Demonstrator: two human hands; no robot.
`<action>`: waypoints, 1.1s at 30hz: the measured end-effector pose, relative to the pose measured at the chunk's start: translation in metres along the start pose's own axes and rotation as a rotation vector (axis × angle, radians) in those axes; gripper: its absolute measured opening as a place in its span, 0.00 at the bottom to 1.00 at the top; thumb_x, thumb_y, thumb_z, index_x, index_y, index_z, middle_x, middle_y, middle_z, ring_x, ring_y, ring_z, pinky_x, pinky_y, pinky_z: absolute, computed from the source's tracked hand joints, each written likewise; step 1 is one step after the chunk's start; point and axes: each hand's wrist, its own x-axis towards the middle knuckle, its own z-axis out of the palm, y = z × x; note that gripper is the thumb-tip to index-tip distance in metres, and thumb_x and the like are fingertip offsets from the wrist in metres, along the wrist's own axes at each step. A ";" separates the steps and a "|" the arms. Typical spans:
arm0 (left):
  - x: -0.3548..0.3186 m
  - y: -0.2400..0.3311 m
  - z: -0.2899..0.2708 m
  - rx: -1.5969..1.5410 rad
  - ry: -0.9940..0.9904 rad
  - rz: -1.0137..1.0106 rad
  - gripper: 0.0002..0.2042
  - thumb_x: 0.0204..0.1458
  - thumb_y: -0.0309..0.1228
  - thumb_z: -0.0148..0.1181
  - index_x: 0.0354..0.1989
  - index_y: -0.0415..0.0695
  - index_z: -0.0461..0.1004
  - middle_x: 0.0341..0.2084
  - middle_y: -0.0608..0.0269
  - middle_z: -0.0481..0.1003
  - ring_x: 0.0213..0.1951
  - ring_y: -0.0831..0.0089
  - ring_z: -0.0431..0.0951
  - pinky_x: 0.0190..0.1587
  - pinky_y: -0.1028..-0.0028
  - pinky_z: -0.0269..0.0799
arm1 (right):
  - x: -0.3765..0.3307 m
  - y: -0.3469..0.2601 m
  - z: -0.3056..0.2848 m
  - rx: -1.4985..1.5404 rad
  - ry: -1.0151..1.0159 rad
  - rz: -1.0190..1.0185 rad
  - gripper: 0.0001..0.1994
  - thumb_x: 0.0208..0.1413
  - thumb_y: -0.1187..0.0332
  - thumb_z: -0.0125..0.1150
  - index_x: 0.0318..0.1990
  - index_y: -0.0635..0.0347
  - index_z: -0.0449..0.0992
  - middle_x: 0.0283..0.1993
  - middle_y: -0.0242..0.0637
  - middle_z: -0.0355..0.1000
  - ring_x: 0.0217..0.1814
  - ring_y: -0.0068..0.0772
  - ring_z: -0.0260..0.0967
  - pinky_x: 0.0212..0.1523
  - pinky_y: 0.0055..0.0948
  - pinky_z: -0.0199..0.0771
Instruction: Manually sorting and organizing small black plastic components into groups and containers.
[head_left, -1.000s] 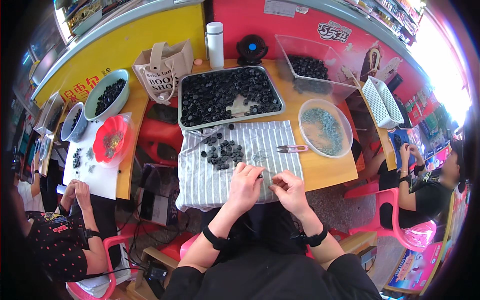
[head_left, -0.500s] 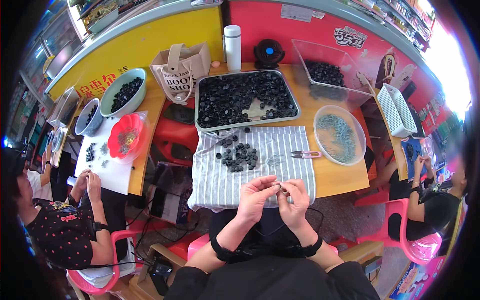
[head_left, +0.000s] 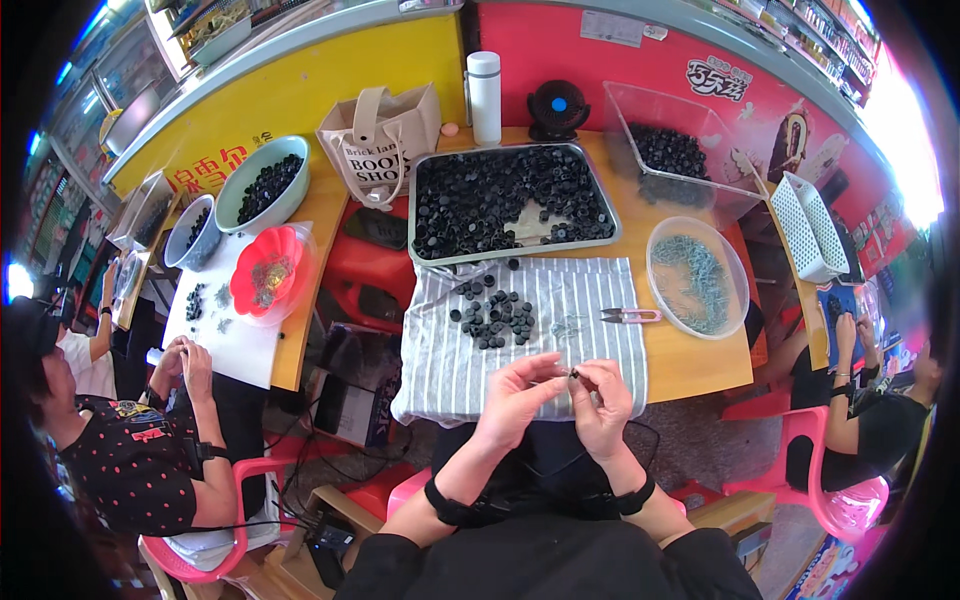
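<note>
My left hand (head_left: 518, 402) and my right hand (head_left: 602, 408) are close together above the near edge of a striped cloth (head_left: 600, 285). Between my right thumb and forefinger sits a small dark round piece (head_left: 574, 374), likely one of the black caps. The left thumb and fingers come together beside it; whatever they pinch is too small to make out. Beyond my hands lies a loose group of small black round caps (head_left: 497, 318). A little heap of thin pale pieces (head_left: 568, 326) and thread snips (head_left: 630, 315) with a pinkish handle rest to their right.
A metal tray (head_left: 425, 258) of black caps stands behind the cloth. On the right are a round tub (head_left: 738, 300) of thin bluish pieces and a clear bin (head_left: 625, 130). A white bottle (head_left: 485, 100), fan (head_left: 558, 108) and bag (head_left: 372, 140) line the back. People work at both sides.
The view has shifted, so the table appears farther right. My hands have drawn slightly apart at the fingertips, and the dark piece now shows in my right fingers.
</note>
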 end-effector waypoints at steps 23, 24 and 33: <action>0.025 0.048 -0.067 1.501 0.398 0.761 0.11 0.39 0.16 0.65 0.35 0.38 0.78 0.36 0.55 0.75 0.43 0.53 0.72 0.47 0.61 0.68 | -0.008 0.031 -0.005 0.346 0.045 0.297 0.08 0.56 0.85 0.58 0.42 0.69 0.76 0.36 0.30 0.68 0.33 0.15 0.63 0.34 0.17 0.64; 0.025 0.049 -0.067 1.503 0.380 0.792 0.11 0.40 0.16 0.64 0.35 0.38 0.78 0.36 0.54 0.75 0.42 0.53 0.72 0.46 0.60 0.69 | -0.008 0.030 -0.005 0.347 0.048 0.297 0.08 0.56 0.85 0.58 0.42 0.69 0.76 0.36 0.30 0.68 0.33 0.15 0.63 0.34 0.17 0.64; 0.018 0.041 -0.050 1.358 0.327 0.741 0.10 0.41 0.15 0.61 0.34 0.38 0.77 0.31 0.53 0.77 0.36 0.53 0.75 0.39 0.61 0.72 | -0.007 0.030 -0.006 0.362 0.036 0.301 0.07 0.56 0.85 0.59 0.42 0.68 0.76 0.37 0.30 0.68 0.35 0.15 0.65 0.36 0.16 0.66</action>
